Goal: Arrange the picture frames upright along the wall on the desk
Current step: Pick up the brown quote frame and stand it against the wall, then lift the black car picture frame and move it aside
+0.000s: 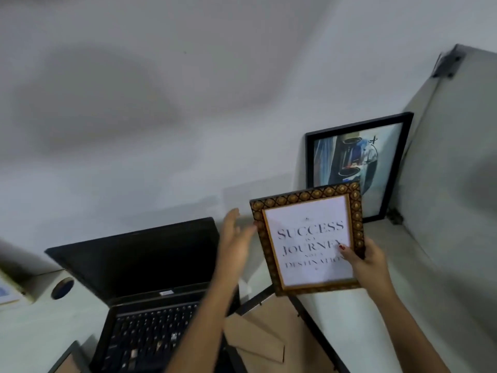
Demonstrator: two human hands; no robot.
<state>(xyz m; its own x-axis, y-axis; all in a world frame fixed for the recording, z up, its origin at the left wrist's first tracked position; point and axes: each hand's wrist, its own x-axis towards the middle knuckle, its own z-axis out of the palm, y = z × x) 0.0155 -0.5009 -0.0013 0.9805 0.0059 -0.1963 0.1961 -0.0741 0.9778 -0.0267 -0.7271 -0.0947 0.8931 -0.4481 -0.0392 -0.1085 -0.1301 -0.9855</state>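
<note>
1. Nearest the camera, a face-down picture frame with a brown cardboard backing and thin black edge lies flat on the pale tabletop, its folding stand visible; both forearms cross above it.
2. At the bottom left corner, part of another black-edged frame with brown backing shows, cut off by the picture's edge.
3. An open black laptop sits on the tabletop to the left, its dark screen tilted back toward the wall.
4. The right hand grips the lower right side of a rectangular picture frame with an ornate gold-and-dark patterned border, thumb pressed on the glass and fingers curled behind. The frame is held above the tabletop, facing the camera and tilted slightly; its white print reads "SUCCESS", "JOURNEY" and "DESTINATION".
5. The left hand is open and flat, fingers extended, just beside the ornate frame's left edge; whether it touches is unclear, and it holds nothing.
6. At the left edge, a pale box-like object with a dark round hole rests on the tabletop.
7. Farthest back, a large thin black frame holding a blue-toned picture stands upright, leaning against the white wall in the corner beside a grey side panel.
</note>
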